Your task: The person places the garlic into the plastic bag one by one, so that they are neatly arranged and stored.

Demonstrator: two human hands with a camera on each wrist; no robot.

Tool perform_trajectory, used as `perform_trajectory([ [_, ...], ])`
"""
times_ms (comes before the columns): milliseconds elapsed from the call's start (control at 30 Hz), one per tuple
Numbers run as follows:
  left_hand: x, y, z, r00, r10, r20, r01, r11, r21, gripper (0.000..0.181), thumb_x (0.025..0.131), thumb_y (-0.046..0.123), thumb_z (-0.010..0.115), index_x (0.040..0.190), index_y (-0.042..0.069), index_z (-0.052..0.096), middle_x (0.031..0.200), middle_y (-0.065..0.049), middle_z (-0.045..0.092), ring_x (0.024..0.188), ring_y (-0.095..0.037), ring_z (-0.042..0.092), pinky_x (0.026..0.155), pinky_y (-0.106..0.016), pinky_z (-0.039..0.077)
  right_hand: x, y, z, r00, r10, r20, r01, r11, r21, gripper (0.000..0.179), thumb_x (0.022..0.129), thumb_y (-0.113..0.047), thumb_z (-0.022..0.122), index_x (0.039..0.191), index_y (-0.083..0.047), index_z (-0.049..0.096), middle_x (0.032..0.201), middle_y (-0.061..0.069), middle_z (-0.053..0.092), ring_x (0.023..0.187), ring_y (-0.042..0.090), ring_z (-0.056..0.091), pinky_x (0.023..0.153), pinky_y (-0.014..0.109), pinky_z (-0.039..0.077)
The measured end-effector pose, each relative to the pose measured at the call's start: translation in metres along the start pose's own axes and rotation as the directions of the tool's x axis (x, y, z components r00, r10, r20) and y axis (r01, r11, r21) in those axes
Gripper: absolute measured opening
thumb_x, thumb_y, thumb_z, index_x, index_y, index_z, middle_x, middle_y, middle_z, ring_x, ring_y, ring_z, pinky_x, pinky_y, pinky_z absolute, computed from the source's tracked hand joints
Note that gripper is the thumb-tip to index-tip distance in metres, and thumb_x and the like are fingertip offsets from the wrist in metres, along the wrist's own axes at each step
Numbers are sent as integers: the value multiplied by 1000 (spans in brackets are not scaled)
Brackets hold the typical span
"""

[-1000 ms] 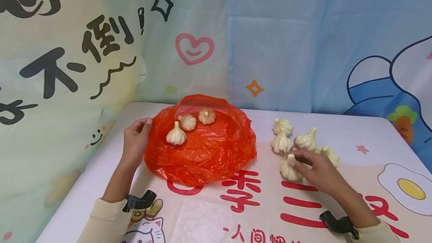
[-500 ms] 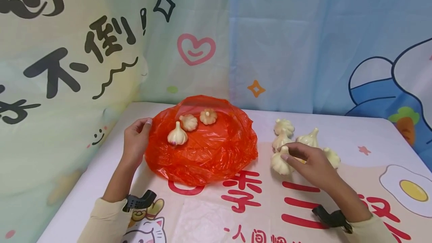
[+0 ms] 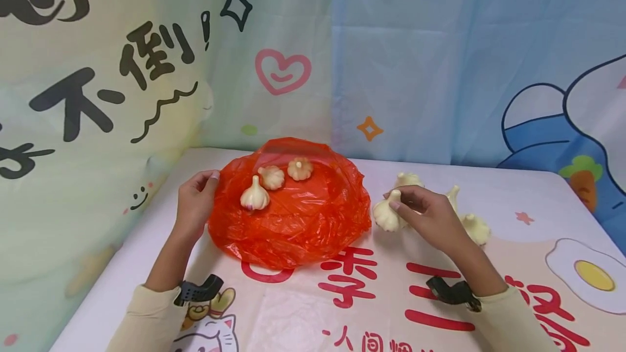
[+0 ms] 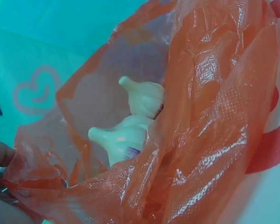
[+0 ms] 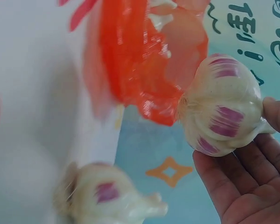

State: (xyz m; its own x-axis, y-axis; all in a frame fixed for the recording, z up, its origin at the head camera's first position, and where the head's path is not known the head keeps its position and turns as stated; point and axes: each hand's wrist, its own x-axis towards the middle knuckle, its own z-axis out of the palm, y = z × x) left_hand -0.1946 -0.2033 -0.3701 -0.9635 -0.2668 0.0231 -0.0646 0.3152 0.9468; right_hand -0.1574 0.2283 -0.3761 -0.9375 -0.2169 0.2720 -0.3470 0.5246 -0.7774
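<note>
My left hand (image 3: pixel 197 200) pinches the left edge of a red plastic bag (image 3: pixel 293 232), which lies spread wide with its mouth up. Three garlic bulbs sit in it: one in front (image 3: pixel 255 194), one behind that (image 3: pixel 271 177) and one at the back (image 3: pixel 300 168). In my right hand (image 3: pixel 432 216) a white garlic bulb (image 5: pixel 226 105) with purple streaks is held by its stem between thumb and fingers, just right of the bag's rim. The left wrist view shows two bulbs (image 4: pixel 123 140) behind the crinkled plastic.
Several more garlic bulbs (image 3: pixel 475 229) stand on the table right of the bag, partly hidden by my right hand. A printed cloth (image 3: pixel 283 314) covers the white table (image 3: pixel 528 189). A patterned curtain (image 3: pixel 391 69) hangs along the back and left.
My right hand has lifted a garlic bulb from the group on the right and carried it left, close to the bag. My left hand has stayed at the bag's edge.
</note>
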Motion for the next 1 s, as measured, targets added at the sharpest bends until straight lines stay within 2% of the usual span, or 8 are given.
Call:
perform_trajectory([
  [133,0,1,1,1000,13,2,-13,1000,-10,38,104,32,46,124,3,61,117,-13,58,100,-23,53,84,-20,50,14,-4,8,1000,-19,-10,20,993,118,26,96,-21,63,119,-9,65,111,4,68,102,16,64,83,19,50],
  [267,0,3,2,1000,12,2,-12,1000,-6,39,104,32,46,124,2,61,117,-13,58,101,-22,53,85,-20,49,29,-8,17,1000,4,-31,3,978,207,28,96,-20,63,119,-4,64,113,8,67,101,16,64,83,21,51],
  [400,-1,4,1,1000,10,0,-10,1000,-6,39,104,32,45,124,2,60,117,-13,58,101,-22,52,86,-21,49,42,-14,26,998,57,-32,-48,971,234,32,95,-22,66,120,-2,64,113,11,66,101,22,63,83,23,52],
  [567,-1,3,1,1000,-2,6,2,1000,-6,39,104,32,45,125,4,60,117,-12,57,101,-22,53,84,-19,49,53,-21,38,996,92,20,-94,959,267,35,93,-24,68,122,-4,63,116,11,65,104,25,64,83,30,53],
  [800,-1,3,0,1000,-11,3,11,1000,-1,40,104,33,45,126,3,60,118,-12,57,101,-21,52,85,-19,49,70,-30,49,996,30,83,-51,963,266,33,93,-21,68,119,-3,64,111,11,66,102,24,65,83,34,54],
  [1000,-2,2,3,1000,-30,9,30,999,-28,41,103,34,45,126,4,59,118,-12,57,101,-22,52,83,-18,49,81,-34,61,987,4,163,-50,960,275,25,92,-15,68,112,0,65,106,12,66,101,27,65,83,36,55],
])
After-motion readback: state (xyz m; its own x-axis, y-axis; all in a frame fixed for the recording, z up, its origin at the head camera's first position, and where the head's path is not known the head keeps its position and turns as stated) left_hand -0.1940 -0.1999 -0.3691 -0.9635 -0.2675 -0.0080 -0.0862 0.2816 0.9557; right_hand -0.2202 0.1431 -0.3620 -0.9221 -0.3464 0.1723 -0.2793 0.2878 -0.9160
